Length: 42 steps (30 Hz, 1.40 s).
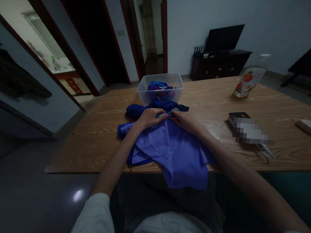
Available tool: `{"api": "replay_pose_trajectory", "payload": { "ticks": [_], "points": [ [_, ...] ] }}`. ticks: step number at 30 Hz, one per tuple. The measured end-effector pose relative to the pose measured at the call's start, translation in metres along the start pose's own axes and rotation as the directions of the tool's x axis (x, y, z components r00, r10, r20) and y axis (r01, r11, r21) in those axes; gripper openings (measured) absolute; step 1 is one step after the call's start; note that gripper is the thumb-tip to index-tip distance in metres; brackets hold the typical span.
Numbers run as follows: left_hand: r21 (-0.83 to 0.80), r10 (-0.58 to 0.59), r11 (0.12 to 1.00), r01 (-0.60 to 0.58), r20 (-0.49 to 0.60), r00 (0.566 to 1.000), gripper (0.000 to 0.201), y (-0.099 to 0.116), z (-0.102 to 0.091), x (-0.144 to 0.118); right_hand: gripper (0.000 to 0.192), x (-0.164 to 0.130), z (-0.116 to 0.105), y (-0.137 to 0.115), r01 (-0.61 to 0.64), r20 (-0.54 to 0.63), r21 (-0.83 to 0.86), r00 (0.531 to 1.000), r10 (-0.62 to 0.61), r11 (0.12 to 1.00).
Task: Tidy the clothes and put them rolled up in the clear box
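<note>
A blue-purple garment (174, 147) lies spread on the table, its lower part hanging over the front edge. Its exact kind does not show. My left hand (152, 117) is closed on its upper edge, fingers bent into the cloth. Close beside it, my right hand (184, 119) grips the same edge, with the fingertips of both hands nearly meeting. A bit of lighter patterned cloth shows between them. Darker blue cloth (135, 111) lies bunched just beyond the hands, against a clear plastic bin (142, 93).
Inside the bin is a heap of blue and red patterned cloth (158, 86). On the wooden table (87, 143) stand a clear bottle with a fruit label (248, 79), a dark box-like item partly blurred (238, 116), and a white oblong case (310, 127). A television (224, 38) stands behind.
</note>
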<state>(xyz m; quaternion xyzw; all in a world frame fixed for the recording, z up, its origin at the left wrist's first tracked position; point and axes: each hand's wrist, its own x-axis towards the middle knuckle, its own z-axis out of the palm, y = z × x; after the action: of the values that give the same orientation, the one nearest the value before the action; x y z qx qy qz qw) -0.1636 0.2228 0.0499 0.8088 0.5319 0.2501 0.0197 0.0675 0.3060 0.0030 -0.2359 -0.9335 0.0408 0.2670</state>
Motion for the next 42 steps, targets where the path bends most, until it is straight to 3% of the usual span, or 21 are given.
{"api": "replay_pose_trajectory", "payload": {
  "ticks": [9, 13, 17, 20, 24, 31, 37, 42],
  "points": [
    [-0.114, -0.004, 0.993, 0.003, -0.007, 1.0, 0.041, -0.01, -0.001, 0.002, 0.034, 0.0, 0.002, 0.001, 0.019, -0.032, -0.037, 0.999, -0.02, 0.999],
    [-0.018, 0.024, 1.0, -0.025, -0.029, 0.999, 0.038, -0.007, -0.003, 0.001, 0.036, 0.001, 0.0, 0.001, -0.012, -0.032, 0.002, 0.999, 0.012, 1.0],
    [0.101, 0.037, 0.994, -0.035, -0.02, 0.999, 0.037, -0.004, 0.0, 0.001, 0.041, 0.001, -0.004, 0.001, -0.068, 0.053, 0.13, 0.997, 0.061, 0.989],
    [0.143, 0.049, 0.989, -0.046, -0.017, 0.999, 0.036, -0.004, 0.003, 0.001, 0.041, 0.002, -0.004, 0.003, -0.087, 0.108, 0.208, 0.992, 0.065, 0.974],
    [0.154, 0.049, 0.987, -0.045, -0.027, 0.998, 0.035, -0.004, 0.005, 0.001, 0.037, 0.003, -0.002, 0.007, -0.08, 0.092, 0.205, 0.994, 0.062, 0.975],
    [-0.014, 0.026, 1.0, -0.026, -0.003, 1.0, 0.034, -0.004, 0.0, 0.001, 0.033, 0.003, -0.002, 0.008, -0.065, 0.091, 0.216, 0.995, 0.046, 0.974],
    [-0.114, -0.085, 0.989, 0.093, 0.072, 0.994, 0.045, -0.006, 0.0, 0.001, 0.028, 0.001, 0.002, 0.005, -0.032, 0.039, 0.104, 0.999, 0.028, 0.994],
    [-0.184, -0.079, 0.978, 0.095, 0.089, 0.993, 0.047, -0.006, -0.001, 0.0, 0.033, -0.001, 0.001, 0.002, 0.01, 0.04, 0.004, 0.999, -0.01, 1.0]
  ]
}}
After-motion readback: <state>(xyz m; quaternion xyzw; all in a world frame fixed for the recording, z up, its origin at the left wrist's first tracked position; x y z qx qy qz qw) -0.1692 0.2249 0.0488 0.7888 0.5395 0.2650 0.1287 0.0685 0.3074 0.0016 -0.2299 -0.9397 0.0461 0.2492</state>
